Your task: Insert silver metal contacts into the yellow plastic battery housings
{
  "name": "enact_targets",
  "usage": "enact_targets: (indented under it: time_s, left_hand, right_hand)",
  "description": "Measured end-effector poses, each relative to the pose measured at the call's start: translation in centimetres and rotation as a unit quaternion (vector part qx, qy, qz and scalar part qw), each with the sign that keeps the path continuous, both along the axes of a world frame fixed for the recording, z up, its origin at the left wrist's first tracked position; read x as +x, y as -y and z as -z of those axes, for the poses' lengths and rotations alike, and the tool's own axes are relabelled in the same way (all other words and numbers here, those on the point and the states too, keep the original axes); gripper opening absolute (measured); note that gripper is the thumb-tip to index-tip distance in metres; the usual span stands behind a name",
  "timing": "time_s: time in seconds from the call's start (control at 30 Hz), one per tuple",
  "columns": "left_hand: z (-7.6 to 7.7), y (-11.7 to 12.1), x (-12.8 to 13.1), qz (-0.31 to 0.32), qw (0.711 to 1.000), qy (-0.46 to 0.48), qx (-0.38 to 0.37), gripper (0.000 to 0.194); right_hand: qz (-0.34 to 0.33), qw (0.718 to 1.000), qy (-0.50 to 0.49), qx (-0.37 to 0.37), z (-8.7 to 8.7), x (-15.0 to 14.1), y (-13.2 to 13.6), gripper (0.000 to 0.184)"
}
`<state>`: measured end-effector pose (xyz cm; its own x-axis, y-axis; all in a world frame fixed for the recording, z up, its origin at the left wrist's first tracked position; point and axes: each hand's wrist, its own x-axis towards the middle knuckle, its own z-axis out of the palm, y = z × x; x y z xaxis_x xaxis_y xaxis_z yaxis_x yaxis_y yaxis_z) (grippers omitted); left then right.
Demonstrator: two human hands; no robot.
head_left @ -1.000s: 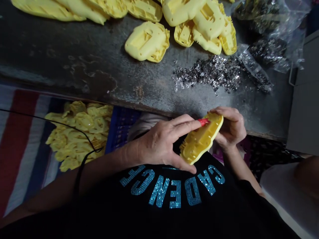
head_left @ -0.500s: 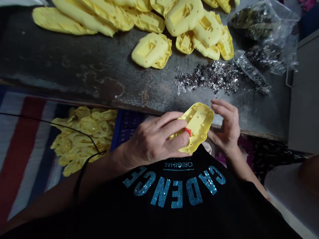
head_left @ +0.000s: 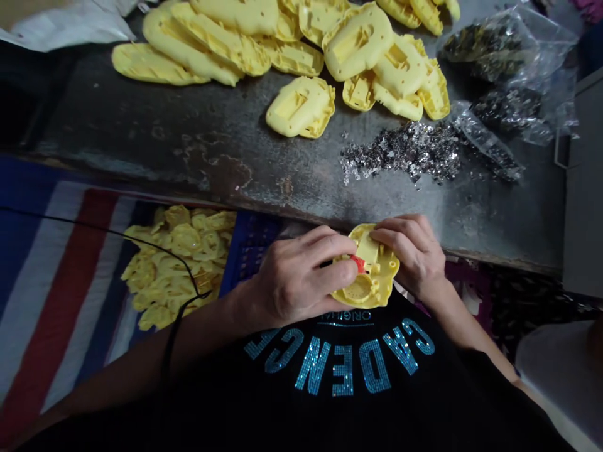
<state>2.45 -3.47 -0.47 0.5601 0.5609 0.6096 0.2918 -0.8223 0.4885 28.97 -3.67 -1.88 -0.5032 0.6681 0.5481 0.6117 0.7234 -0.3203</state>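
Observation:
Just in front of my chest, between both hands, is a yellow plastic shell (head_left: pixel 385 276) with its hollow inside facing up, showing small posts and a round ring. My left hand (head_left: pixel 301 273) is closed on its left side. Its fingertips also press on a small red piece (head_left: pixel 358 262) lying in the shell. My right hand (head_left: pixel 414 254) grips the upper right edge, fingertips reaching inside and the thumb out of sight behind. Beyond the hands, a heap of tiny shiny metal pieces (head_left: pixel 407 150) lies on the dark worktable (head_left: pixel 188 144).
Several yellow shells (head_left: pixel 217 37) are piled at the back, with one single shell (head_left: pixel 299 107) nearer. Clear bags (head_left: pixel 511 47) of small parts stand at the right. Below the table's left edge are many yellow parts (head_left: pixel 181 263) and a blue crate (head_left: pixel 252 242). A black cord (head_left: pixel 183 258) crosses near my left arm.
My right hand has come in from beside the shell and now grips its upper right edge. The shell sits lower and turned. The view has shifted slightly.

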Motion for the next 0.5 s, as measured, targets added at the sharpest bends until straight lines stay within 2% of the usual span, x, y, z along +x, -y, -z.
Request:
enact_targets:
  time_s: [0.13, 0.2, 0.27, 0.33, 0.37, 0.43, 0.5]
  left_hand:
    - [-0.1, -0.9, 0.1, -0.016, 0.994, 0.071, -0.082, 0.023]
    - [-0.7, -1.7, 0.1, -0.021, 0.988, 0.067, -0.136, 0.022]
    - [-1.4, -2.5, 0.1, -0.009, 0.969, 0.034, -0.244, 0.021]
    - [-1.7, -3.0, 0.2, -0.008, 0.922, 0.047, -0.385, 0.026]
    - [-1.6, -3.1, 0.2, -0.021, 0.893, 0.085, -0.442, 0.032]
    - [-0.8, -2.8, 0.0, -0.046, 0.839, 0.194, -0.507, 0.051]
    - [0.5, -2.0, -0.4, -0.049, 0.803, 0.259, -0.535, 0.059]
  right_hand:
    - [-0.025, 0.987, -0.049, -0.151, -0.6, 0.0, -0.2, 0.027]
    - [-0.048, 0.968, -0.062, -0.24, -1.6, 0.1, -0.8, 0.047]
    - [-0.063, 0.941, -0.093, -0.319, -2.6, 0.1, -1.4, 0.06]
    - [-0.064, 0.898, -0.158, -0.406, -2.9, -0.1, -1.9, 0.049]
    - [-0.059, 0.867, -0.206, -0.449, -2.6, -0.4, -2.1, 0.043]
    - [-0.036, 0.794, -0.327, -0.511, -1.5, -1.1, -2.2, 0.038]
    - [-0.01, 0.727, -0.432, -0.534, -0.1, -2.0, -2.2, 0.04]
